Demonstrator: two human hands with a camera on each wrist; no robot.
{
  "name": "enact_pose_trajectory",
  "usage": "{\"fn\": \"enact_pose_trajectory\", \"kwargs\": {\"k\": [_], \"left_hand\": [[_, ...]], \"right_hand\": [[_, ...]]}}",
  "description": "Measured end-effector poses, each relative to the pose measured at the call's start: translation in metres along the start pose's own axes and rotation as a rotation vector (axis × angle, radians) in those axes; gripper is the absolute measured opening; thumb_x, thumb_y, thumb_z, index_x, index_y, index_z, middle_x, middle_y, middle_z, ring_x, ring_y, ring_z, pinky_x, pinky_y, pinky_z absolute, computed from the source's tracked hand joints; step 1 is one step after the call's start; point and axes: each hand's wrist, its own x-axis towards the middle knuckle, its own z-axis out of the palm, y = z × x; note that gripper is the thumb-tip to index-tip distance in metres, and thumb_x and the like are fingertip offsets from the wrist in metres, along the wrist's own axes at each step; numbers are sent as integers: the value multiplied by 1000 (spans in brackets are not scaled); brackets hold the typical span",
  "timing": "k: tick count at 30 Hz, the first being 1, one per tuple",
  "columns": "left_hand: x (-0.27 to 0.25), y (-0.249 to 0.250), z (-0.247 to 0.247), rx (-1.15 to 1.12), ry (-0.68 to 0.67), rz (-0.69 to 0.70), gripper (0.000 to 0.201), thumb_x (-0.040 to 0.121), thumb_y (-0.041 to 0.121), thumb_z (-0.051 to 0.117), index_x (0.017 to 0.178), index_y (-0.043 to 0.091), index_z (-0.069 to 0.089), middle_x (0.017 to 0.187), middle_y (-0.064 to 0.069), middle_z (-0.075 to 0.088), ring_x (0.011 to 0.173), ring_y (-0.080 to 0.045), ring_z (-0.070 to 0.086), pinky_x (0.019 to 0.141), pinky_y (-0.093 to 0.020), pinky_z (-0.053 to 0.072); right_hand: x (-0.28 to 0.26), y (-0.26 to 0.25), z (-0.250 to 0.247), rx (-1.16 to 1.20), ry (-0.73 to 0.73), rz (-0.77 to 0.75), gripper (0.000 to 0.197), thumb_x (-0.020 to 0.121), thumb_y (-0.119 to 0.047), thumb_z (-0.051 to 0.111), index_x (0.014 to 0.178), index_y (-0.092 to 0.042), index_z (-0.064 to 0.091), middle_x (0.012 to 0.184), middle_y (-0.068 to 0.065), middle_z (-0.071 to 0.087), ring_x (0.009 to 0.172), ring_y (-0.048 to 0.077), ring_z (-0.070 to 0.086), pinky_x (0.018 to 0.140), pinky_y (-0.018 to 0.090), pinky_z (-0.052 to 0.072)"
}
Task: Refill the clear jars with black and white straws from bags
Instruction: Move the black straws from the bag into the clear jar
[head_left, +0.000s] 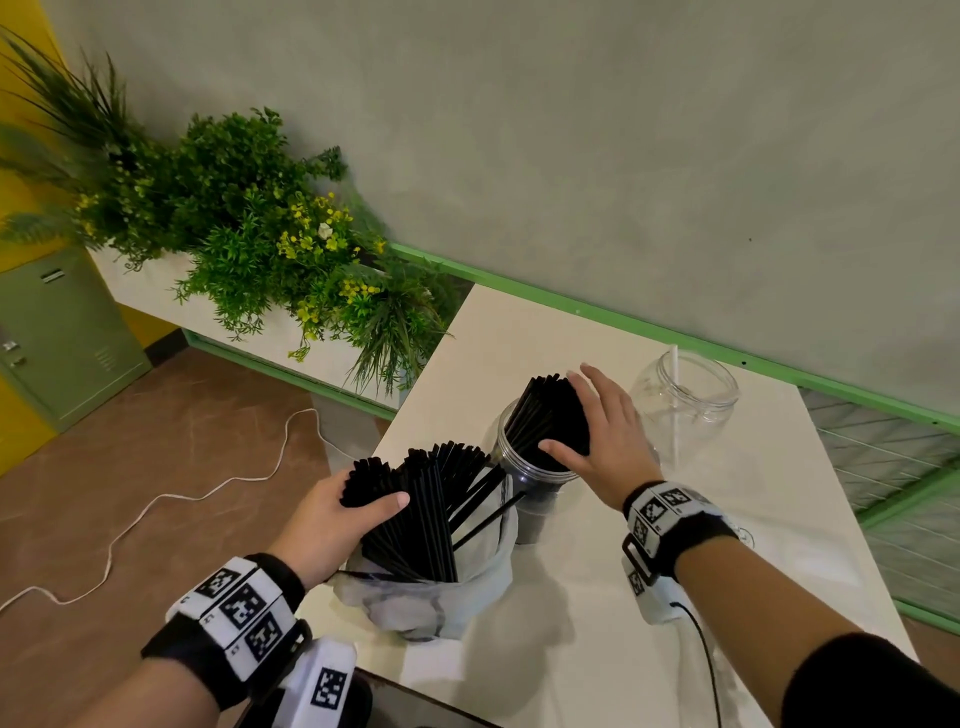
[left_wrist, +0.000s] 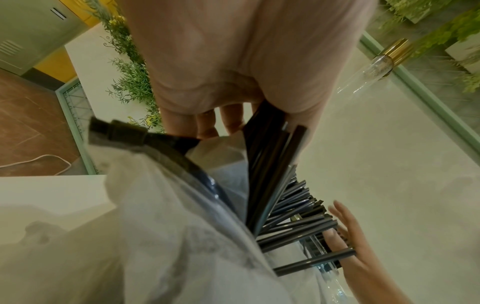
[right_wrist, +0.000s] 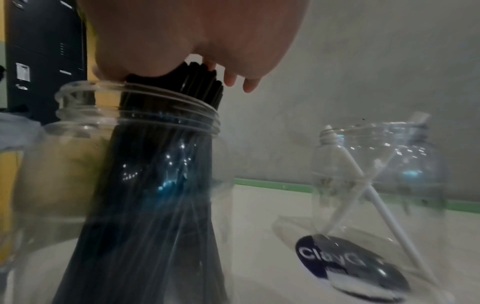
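My left hand (head_left: 363, 506) grips a bunch of black straws (head_left: 415, 509) that stand fanned out in a crumpled clear plastic bag (head_left: 431, 608) at the table's front left. The left wrist view shows the fingers (left_wrist: 207, 123) curled round these straws (left_wrist: 270, 154) above the bag (left_wrist: 168, 226). Just behind stands a clear jar (head_left: 524, 478) holding a tight bundle of black straws (head_left: 545, 415). My right hand (head_left: 602, 431) rests on that bundle's top with spread, fairly straight fingers. A second clear jar (head_left: 685, 400) to the right holds a white straw (head_left: 674, 374).
The white table (head_left: 597, 597) stands against a grey wall with a green rail (head_left: 675, 338). Bushy plants in a white planter (head_left: 249, 218) stand beyond its left edge. A white cord (head_left: 156, 504) lies on the brown floor. The second jar carries a dark round label (right_wrist: 350, 265) at its base.
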Motion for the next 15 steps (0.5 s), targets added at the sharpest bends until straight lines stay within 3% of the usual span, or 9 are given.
{"fn": "enact_pose_trajectory", "kwargs": {"k": [4,6,8,11,15], "left_hand": [[1,0,-1,7,1,-11,15,82,23,72,95,17,68,89,1,73,85,-11,69,74,-22,48],[2,1,-1,14,12,-16,16,80,24,73,94,18,68,88,1,73,84,-11,69,75,-23,48],[2,3,-1,41,17,-8,15,81,24,73,93,18,67,87,2,72,82,-7,67,72,-20,47],[3,7,1,61,22,1,13,82,22,72,93,18,67,87,2,72,78,-2,66,67,-15,44],[4,7,1,37,18,-17,18,81,22,73,98,18,67,91,3,72,84,-6,67,70,-17,47]], "right_hand": [[36,-15,-3,-21,-48,-61,84,80,-73,45,149,-29,24,156,-1,25,142,24,21,115,44,20],[49,-20,-2,-34,-138,-86,76,82,-68,51,146,-30,33,150,-1,36,137,23,30,114,44,29],[54,-24,0,-46,-195,-76,62,84,-64,54,134,-28,48,133,-1,51,121,22,44,101,42,42],[56,-29,0,-59,-102,-44,50,84,-63,55,116,-24,60,111,-2,57,104,19,49,84,35,47],[57,-30,1,13,25,0,46,86,-59,55,111,-21,64,106,-2,60,100,20,49,85,35,46]]}}
